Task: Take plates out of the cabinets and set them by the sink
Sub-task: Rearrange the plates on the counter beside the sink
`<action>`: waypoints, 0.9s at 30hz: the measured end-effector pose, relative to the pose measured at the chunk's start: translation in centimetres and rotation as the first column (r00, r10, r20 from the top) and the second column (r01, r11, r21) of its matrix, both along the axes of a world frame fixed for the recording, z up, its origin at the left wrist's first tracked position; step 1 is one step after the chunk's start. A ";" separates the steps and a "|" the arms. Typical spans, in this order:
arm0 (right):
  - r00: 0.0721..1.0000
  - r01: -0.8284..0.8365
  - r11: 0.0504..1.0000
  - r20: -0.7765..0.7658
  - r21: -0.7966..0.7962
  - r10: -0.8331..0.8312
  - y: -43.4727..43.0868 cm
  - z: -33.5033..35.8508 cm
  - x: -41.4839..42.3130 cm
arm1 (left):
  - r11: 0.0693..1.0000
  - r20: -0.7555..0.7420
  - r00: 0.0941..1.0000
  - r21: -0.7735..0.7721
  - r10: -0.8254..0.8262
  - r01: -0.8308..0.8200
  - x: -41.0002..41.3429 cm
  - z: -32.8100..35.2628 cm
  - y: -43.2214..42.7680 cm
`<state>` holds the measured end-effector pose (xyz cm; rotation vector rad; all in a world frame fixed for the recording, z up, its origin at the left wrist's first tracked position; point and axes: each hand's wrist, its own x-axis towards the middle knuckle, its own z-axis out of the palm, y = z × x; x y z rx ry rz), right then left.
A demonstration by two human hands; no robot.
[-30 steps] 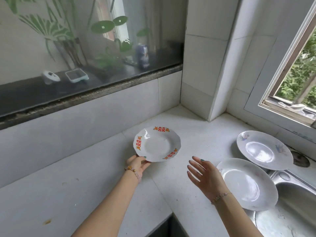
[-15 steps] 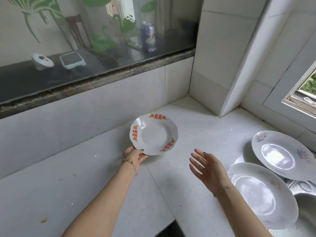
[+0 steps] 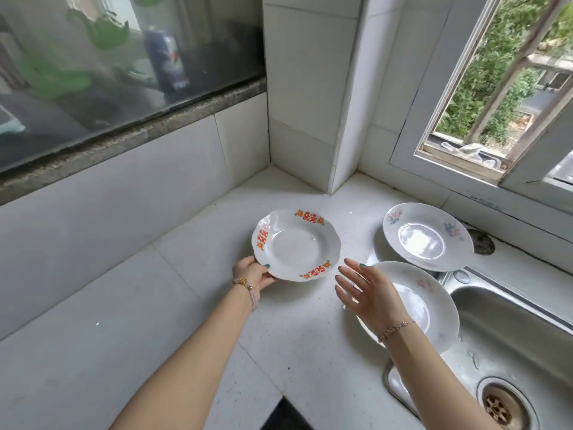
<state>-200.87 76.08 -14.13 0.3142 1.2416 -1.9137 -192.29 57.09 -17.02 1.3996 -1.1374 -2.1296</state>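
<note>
Brings the red plate (image 3: pixel 296 245) nearer the sink (image 3: pixel 511 330) than before, gripping with left hand (image 3: pixel 252 271); keeps right hand (image 3: pixel 369 293) open. Almost set down.

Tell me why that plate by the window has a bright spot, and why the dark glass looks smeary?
Head view: daylight from the window glares off the well of the round white flower-printed plate; head view: the blue can and green leaves in the dark glass pane look blurred; the scalloped white red-patterned plate looks sharp.
</note>
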 end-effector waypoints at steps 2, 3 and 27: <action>1.000 0.028 1.000 0.003 -0.003 -0.028 0.6 -0.1 -0.5 | 1.000 -0.007 1.000 0.018 -0.021 0.022 -1.6 0.1 0.9; 0.999 0.040 0.999 0.005 -0.003 -0.040 0.8 -0.2 -0.9 | 0.999 -0.015 0.999 0.027 -0.030 0.030 -2.3 0.2 1.3; 0.984 0.173 0.985 0.030 0.002 -0.173 2.6 -1.3 -6.2 | 0.987 0.056 0.986 0.051 -0.158 0.156 -8.9 -0.9 2.4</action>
